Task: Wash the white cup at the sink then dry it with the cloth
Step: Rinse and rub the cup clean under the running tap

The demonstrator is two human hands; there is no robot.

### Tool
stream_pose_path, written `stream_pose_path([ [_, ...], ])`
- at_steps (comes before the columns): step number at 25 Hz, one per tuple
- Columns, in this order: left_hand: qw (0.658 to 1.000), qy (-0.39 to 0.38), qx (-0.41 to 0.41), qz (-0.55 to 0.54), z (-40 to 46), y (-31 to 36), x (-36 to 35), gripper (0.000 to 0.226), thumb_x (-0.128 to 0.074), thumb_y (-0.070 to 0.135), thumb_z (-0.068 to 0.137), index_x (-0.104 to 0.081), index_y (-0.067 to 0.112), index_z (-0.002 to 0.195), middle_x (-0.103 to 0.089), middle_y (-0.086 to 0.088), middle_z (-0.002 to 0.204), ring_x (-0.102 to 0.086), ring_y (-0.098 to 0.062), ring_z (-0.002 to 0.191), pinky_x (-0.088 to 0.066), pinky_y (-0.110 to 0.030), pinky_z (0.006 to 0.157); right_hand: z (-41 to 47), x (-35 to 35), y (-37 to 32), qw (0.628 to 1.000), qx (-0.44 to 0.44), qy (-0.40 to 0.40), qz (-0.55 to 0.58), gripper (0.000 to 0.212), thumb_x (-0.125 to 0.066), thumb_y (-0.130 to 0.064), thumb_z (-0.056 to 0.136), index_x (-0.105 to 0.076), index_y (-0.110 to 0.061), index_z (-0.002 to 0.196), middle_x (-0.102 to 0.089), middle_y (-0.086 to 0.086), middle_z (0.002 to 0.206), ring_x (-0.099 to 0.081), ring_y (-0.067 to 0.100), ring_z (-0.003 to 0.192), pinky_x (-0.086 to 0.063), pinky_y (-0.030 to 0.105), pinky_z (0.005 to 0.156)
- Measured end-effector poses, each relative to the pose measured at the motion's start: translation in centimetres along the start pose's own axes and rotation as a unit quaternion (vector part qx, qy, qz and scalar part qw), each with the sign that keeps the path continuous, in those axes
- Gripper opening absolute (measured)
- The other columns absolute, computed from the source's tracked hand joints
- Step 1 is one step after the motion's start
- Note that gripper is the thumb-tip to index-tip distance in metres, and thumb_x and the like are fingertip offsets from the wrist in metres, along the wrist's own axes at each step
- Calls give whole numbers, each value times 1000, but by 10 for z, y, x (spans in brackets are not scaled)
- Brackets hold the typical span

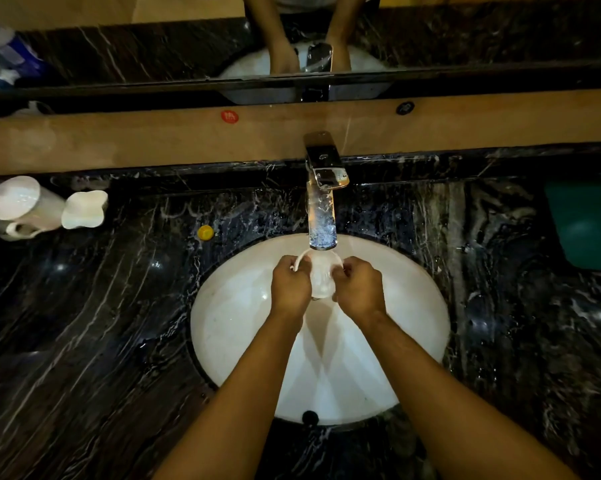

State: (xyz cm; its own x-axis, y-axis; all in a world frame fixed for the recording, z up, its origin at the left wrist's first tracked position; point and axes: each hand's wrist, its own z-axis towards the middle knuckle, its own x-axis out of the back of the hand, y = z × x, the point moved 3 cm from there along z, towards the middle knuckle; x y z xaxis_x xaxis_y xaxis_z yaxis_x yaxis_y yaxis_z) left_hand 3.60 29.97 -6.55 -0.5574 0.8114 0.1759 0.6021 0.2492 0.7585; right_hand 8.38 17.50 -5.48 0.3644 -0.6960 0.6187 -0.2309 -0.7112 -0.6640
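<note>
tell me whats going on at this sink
A person is washing a white cup over the white sink, right under the tap. The left hand and the right hand each have a grip on one side of the cup, fingers curled round it. A white jug sits on the dark marble counter to the left. No drying has started; a green object lies at the right edge.

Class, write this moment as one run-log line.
stage: washing | white cup under faucet, over sink | left hand grips cup | right hand grips cup | drying: not yet
</note>
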Motion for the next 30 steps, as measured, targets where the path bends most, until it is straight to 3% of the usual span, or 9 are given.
stream_pose_path([
  [5,993,-59,-42,96,8,1,7,21,-70,31,95,-69,11,91,-70,-7,83,-65,-24,75,-53,-33,64,5,11,-8,989,121,-79,-19,37,-56,-3,93,-67,-14,127,-67,10,117,-61,21,100,-48,28,88],
  [8,996,-54,-39,55,8,3,3,20,-58,26,103,-69,9,103,-75,-12,96,-71,-31,87,-59,-37,67,7,9,-7,996,78,-31,-12,23,-56,-21,99,-72,-13,115,-72,7,106,-61,19,88,-45,27,76],
  [10,997,-31,-44,51,9,5,0,23,-53,26,106,-66,8,104,-74,-13,98,-71,-31,88,-58,-31,57,6,8,-1,997,30,-21,-73,38,-49,-39,103,-72,-8,98,-75,11,93,-65,26,80,-47,31,68],
  [12,996,-17,-55,75,9,5,-1,22,-50,25,107,-64,9,102,-71,-12,97,-69,-31,89,-53,-24,48,5,5,2,995,23,-31,-97,38,-46,-33,104,-68,-4,97,-74,17,93,-66,32,81,-47,32,67],
  [18,999,-18,-19,41,6,-4,0,27,-50,21,107,-63,1,119,-69,-22,116,-69,-40,103,-62,-61,80,7,1,1,996,31,-81,6,30,-51,-14,98,-64,-6,124,-72,14,111,-62,25,88,-44,27,73],
  [21,998,-56,-10,7,3,0,-4,24,-46,9,105,-62,3,122,-70,-21,117,-70,-41,104,-62,-62,80,11,5,1,998,44,-13,-51,33,-44,-25,105,-70,-5,113,-75,16,103,-64,27,84,-46,29,72],
  [24,993,-115,-5,23,6,3,-2,28,-57,7,99,-62,2,126,-70,-21,118,-70,-41,106,-63,-60,78,12,8,4,994,71,-70,-50,30,-44,-16,104,-64,-8,124,-73,13,109,-67,29,89,-55,34,76],
  [28,993,-110,-7,52,9,1,2,28,-69,23,97,-68,4,118,-74,-18,109,-73,-39,100,-63,-61,80,7,6,6,983,74,-124,112,42,-56,2,92,-65,-22,126,-69,-5,109,-65,17,100,-50,11,74],
  [30,995,-92,26,-4,7,-2,-4,29,-55,23,105,-66,4,123,-72,-21,115,-71,-40,102,-65,-57,72,3,-3,8,976,10,-106,189,43,-72,-4,86,-63,-25,122,-69,-4,110,-66,21,104,-56,23,80],
])
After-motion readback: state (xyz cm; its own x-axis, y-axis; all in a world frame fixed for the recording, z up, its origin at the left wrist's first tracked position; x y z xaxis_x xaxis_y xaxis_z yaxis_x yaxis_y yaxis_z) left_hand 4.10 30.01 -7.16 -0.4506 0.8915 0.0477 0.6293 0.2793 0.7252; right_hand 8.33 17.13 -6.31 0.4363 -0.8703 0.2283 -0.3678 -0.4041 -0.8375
